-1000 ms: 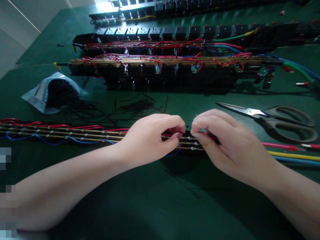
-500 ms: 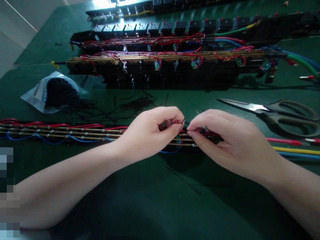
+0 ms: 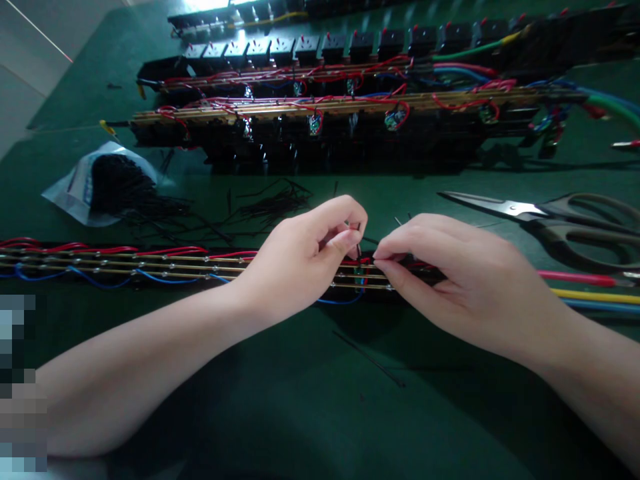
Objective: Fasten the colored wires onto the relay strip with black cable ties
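Note:
A long black socket strip (image 3: 125, 263) with brass rails and red and blue wires lies across the green mat in front of me. My left hand (image 3: 300, 260) hovers over its middle, thumb and forefinger pinched on a thin black cable tie (image 3: 359, 250). My right hand (image 3: 450, 280) rests on the strip just to the right, fingers pinched on the wires beside the same tie. The two hands' fingertips nearly touch.
Large scissors (image 3: 550, 217) lie at the right. A plastic bag of black cable ties (image 3: 107, 187) sits at the left, with loose ties (image 3: 270, 203) scattered nearby and one tie (image 3: 370, 360) in front of me. More wired socket strips (image 3: 325, 113) fill the back.
My left hand has lifted slightly, pulling the cable tie's end upward. My right hand stays pinched on the strip. The view has shifted a little.

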The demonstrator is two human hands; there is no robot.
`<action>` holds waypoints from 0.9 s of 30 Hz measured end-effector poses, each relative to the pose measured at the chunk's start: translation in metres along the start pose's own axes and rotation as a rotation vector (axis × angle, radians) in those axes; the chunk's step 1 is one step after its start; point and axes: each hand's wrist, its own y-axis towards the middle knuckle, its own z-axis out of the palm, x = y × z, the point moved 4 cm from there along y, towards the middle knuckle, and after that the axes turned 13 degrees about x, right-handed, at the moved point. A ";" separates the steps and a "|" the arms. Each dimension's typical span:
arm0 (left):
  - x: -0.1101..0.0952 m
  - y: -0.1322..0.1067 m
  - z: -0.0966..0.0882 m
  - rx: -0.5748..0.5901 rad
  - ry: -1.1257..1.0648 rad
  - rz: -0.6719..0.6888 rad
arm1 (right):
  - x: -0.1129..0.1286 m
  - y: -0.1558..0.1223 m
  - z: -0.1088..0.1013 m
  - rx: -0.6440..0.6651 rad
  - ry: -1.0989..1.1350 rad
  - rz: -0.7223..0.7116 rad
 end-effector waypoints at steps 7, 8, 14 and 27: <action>0.003 0.000 0.002 0.039 -0.061 -0.010 | 0.001 0.000 0.000 -0.004 -0.009 0.003; 0.003 0.001 0.002 0.051 -0.047 -0.010 | 0.001 0.000 0.000 -0.004 -0.009 0.002; -0.003 0.001 0.005 0.122 0.052 0.012 | 0.001 0.000 0.000 -0.010 -0.022 -0.012; -0.004 0.001 0.005 0.130 0.071 0.004 | 0.001 -0.001 0.002 -0.009 0.007 -0.053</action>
